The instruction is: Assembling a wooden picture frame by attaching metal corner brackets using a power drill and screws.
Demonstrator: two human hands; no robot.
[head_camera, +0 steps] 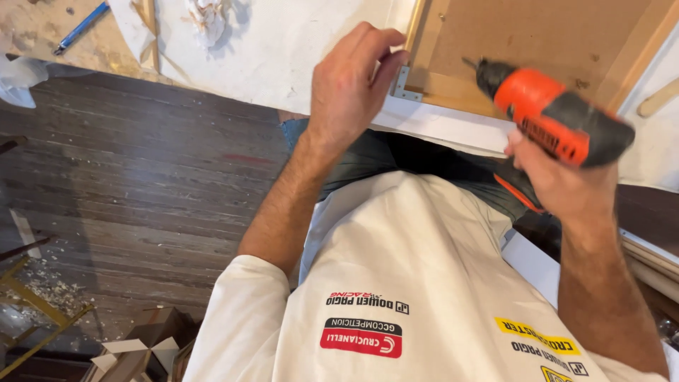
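My right hand (559,180) grips an orange and black cordless drill (552,117), its bit tip hovering over the brown backing board (523,35) of a wooden frame (453,92). My left hand (350,85) rests at the frame's corner, fingers pinched beside a small metal corner bracket (403,85). The frame lies on a white-covered table (283,49). Whether the fingers hold a screw is hidden.
A blue pen (81,28) lies at the table's far left and crumpled white paper (209,18) sits near it. A flat wooden stick (658,99) lies at the right. Below is dark wooden floor (141,191) with wood scraps and a cardboard box (145,346).
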